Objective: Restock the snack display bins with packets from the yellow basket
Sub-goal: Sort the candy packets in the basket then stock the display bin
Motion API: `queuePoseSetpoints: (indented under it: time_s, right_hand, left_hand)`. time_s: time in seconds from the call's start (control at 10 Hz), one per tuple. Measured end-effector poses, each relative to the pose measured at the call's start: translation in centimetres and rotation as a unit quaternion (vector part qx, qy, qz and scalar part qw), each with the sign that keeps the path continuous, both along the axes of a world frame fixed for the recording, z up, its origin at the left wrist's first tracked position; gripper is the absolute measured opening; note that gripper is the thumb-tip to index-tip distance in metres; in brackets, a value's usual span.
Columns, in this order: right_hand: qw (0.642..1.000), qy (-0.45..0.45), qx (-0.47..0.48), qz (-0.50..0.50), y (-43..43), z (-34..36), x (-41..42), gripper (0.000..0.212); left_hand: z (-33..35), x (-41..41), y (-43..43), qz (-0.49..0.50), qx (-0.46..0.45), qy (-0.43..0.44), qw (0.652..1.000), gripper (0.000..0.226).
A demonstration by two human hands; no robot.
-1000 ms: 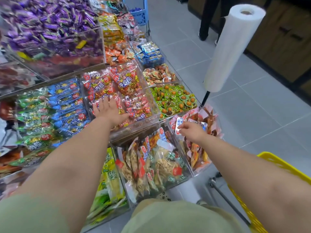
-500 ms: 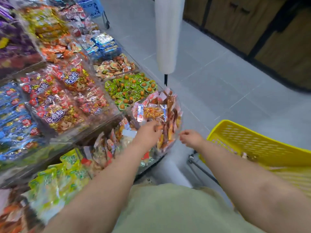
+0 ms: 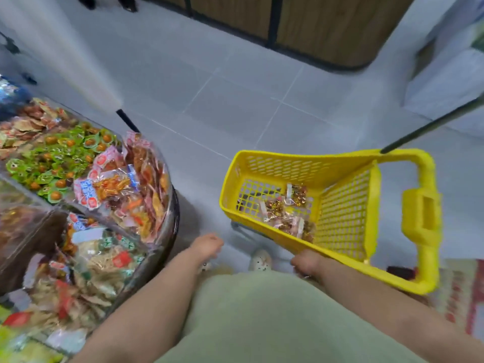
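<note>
My right hand (image 3: 307, 263), curled at the near rim of the yellow basket (image 3: 309, 166), is nearer the remaining packets (image 3: 288, 208) ahead of it; my left hand (image 3: 205, 246) hangs empty, loosely closed, beside the display bins (image 3: 157, 205).

One head-worn wide-angle view looks steeply down, close over yellow basket (image 3: 309, 169) and floor (image 3: 235, 82).
</note>
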State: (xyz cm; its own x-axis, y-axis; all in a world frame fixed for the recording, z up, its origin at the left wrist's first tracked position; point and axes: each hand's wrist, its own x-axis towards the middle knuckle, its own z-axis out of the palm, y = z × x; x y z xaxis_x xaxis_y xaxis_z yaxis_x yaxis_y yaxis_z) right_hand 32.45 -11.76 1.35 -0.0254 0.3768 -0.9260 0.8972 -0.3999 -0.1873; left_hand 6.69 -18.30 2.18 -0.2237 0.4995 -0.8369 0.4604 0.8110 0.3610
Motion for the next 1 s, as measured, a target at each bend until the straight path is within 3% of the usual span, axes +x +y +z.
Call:
queuePoseSetpoints:
  time_s: [0.1,0.3,0.5,0.7,0.8,0.9,1.0]
  right_hand:
    - [0.996,0.014,-0.017,-0.087,0.7,0.4,1.8,0.029]
    - [0.981,0.056,0.018,-0.183,4.4,1.4,2.0,0.029]
    - [0.967,0.062,0.000,-0.247,7.9,-0.1,0.6,0.017]
    - [0.958,0.027,-0.025,-0.286,10.8,-4.8,-1.7,0.023]
    - [0.985,-0.006,-0.031,-0.172,12.7,-9.1,-2.8,0.025]
    - [0.992,-0.010,-0.016,-0.122,14.0,-11.5,-3.8,0.034]
    - [0.994,-0.013,0.029,-0.103,15.7,-15.1,-5.3,0.035]
  left_hand:
    - [-0.6,1.5,2.0,0.029,-0.019,-0.025,0.999,0.021]
    - [-1.5,1.9,6.6,0.105,0.027,-0.047,0.993,0.024]
    - [-3.3,0.0,11.5,0.045,0.049,0.065,0.996,0.023]
    - [-6.6,-3.3,17.3,0.070,0.032,0.130,0.989,0.055]
    - [-9.5,-4.9,19.9,0.082,0.019,0.138,0.987,0.068]
    - [-12.1,-5.5,21.2,0.068,0.006,0.106,0.992,0.063]
    - [-14.7,-5.3,22.0,0.038,0.021,0.095,0.995,0.032]
